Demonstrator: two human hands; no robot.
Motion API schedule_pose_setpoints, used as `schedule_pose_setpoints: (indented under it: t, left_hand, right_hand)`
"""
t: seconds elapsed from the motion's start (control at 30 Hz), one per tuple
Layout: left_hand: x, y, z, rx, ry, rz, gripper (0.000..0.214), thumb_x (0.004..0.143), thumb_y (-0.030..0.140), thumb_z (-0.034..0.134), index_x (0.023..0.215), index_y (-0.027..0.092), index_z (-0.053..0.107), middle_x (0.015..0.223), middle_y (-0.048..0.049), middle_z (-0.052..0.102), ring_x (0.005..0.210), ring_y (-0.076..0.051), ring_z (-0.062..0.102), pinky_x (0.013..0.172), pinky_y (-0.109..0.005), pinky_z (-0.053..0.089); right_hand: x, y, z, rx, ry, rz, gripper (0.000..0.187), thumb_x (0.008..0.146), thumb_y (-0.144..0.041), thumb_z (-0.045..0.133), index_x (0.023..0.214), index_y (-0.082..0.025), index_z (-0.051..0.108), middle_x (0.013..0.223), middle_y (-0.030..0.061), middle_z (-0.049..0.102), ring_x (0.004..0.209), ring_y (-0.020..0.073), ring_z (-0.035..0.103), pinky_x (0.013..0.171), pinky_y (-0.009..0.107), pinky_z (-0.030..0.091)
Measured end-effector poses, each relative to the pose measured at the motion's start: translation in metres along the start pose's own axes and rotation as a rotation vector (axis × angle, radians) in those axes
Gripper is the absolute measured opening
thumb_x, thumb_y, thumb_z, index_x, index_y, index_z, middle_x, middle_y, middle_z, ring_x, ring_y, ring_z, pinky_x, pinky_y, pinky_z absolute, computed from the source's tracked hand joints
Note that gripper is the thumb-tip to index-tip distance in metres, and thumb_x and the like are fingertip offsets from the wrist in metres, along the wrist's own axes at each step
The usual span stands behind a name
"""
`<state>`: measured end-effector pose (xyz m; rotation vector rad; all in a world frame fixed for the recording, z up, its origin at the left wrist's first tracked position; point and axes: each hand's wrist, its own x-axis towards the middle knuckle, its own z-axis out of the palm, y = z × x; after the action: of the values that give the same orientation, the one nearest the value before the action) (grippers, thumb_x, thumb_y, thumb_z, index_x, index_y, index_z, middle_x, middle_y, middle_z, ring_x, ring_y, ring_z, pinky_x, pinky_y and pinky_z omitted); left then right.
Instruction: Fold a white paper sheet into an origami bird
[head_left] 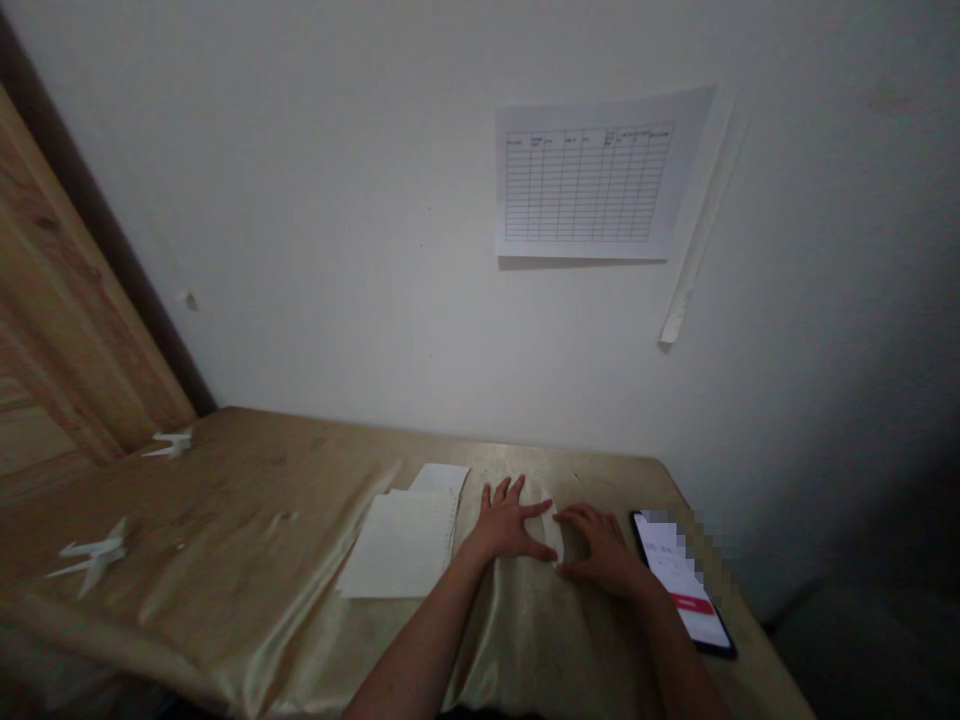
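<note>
A narrow folded strip of white paper (553,530) lies on the cloth-covered table between my two hands. My left hand (510,525) is at its left side, thumb and index finger pressing on the strip while the other fingers spread over the cloth. From the right, my right hand (604,555) has its curved index finger at the strip's far end and its thumb at the near end. Left of my hands is a small stack of lined paper sheets (405,545) with torn edges on its right side. Part of the strip is hidden under my fingers.
A phone (686,590) with a lit screen lies by the table's right edge. Two folded paper planes (97,553) rest on the left of the tablecloth (247,520). Behind the table, a printed chart (585,185) hangs on the white wall. Wooden boards (67,270) stand at the left.
</note>
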<state>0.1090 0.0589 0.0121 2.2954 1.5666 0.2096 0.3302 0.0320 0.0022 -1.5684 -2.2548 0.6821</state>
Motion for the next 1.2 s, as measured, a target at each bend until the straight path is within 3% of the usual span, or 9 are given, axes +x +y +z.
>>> schedule_pose_setpoints:
  t: [0.2,0.33,0.43,0.57,0.7,0.87,1.0,1.2]
  left_hand:
    - [0.002,-0.003,0.004,-0.005,0.023,0.006,0.091,0.060,0.084,0.065,0.142,0.052,0.042,0.166,-0.0008,0.016,0.152,-0.040,0.008,0.116,-0.068,-0.002]
    - [0.006,-0.003,0.009,-0.012,0.101,-0.041,0.087,0.070,0.076,0.065,0.146,0.043,0.041,0.163,-0.0062,0.028,0.151,-0.035,0.017,0.118,-0.065,0.004]
    - [0.007,-0.002,0.011,-0.027,0.157,-0.079,0.078,0.074,0.065,0.069,0.143,0.038,0.046,0.159,-0.0064,0.036,0.149,-0.032,0.024,0.119,-0.063,0.009]
    - [0.006,0.001,0.009,-0.049,0.194,-0.081,0.051,0.078,0.055,0.070,0.127,0.042,0.061,0.153,-0.0029,0.044,0.145,-0.030,0.031,0.119,-0.061,0.013]
    - [0.004,0.004,0.006,-0.038,0.185,-0.068,0.038,0.081,0.054,0.068,0.119,0.046,0.067,0.152,-0.0011,0.044,0.145,-0.033,0.028,0.117,-0.064,0.011]
    - [0.000,0.006,0.005,-0.040,0.137,-0.020,0.038,0.082,0.058,0.064,0.120,0.050,0.066,0.155,-0.0002,0.040,0.147,-0.036,0.023,0.115,-0.070,0.005]
    - [-0.001,0.007,0.004,-0.046,0.120,0.007,0.036,0.084,0.056,0.064,0.119,0.051,0.066,0.155,-0.0010,0.039,0.147,-0.036,0.023,0.114,-0.072,0.004]
    - [0.000,0.006,0.003,-0.075,0.175,0.000,0.034,0.084,0.051,0.067,0.118,0.046,0.068,0.152,-0.0022,0.043,0.143,-0.033,0.031,0.115,-0.070,0.008]
  right_hand:
    - [-0.001,0.000,0.006,-0.016,0.051,0.007,0.069,0.066,-0.045,0.076,0.131,-0.032,0.056,0.144,0.0046,0.049,0.139,0.0284,0.037,0.119,0.050,0.012]
    - [0.000,0.000,0.013,-0.041,0.136,0.009,0.064,0.068,-0.046,0.075,0.128,-0.031,0.058,0.141,0.0048,0.052,0.135,0.0293,0.040,0.117,0.048,0.018]
    - [0.002,0.002,0.017,-0.027,0.194,-0.004,0.048,0.077,-0.042,0.069,0.123,-0.029,0.062,0.136,0.0052,0.057,0.131,0.0281,0.045,0.115,0.047,0.022]
    - [0.008,0.007,0.020,0.017,0.251,-0.048,0.031,0.089,-0.031,0.052,0.115,-0.027,0.068,0.131,0.0054,0.061,0.127,0.0244,0.049,0.112,0.043,0.029]
    - [0.013,0.011,0.024,0.020,0.302,-0.036,0.030,0.083,-0.021,0.052,0.107,-0.025,0.070,0.132,0.0049,0.062,0.127,0.0233,0.050,0.111,0.041,0.032]
    - [0.015,0.008,0.025,0.050,0.369,-0.061,0.031,0.081,-0.017,0.050,0.106,-0.024,0.069,0.140,0.0044,0.057,0.134,0.0235,0.044,0.114,0.040,0.032]
    - [0.014,0.004,0.023,0.042,0.336,-0.053,0.033,0.082,-0.015,0.049,0.106,-0.025,0.069,0.141,0.0013,0.057,0.139,0.0240,0.038,0.117,0.043,0.028]
    - [0.014,0.002,0.021,-0.042,0.319,-0.031,0.022,0.085,-0.023,0.056,0.102,-0.026,0.070,0.128,0.0036,0.065,0.132,0.0258,0.045,0.113,0.042,0.030]
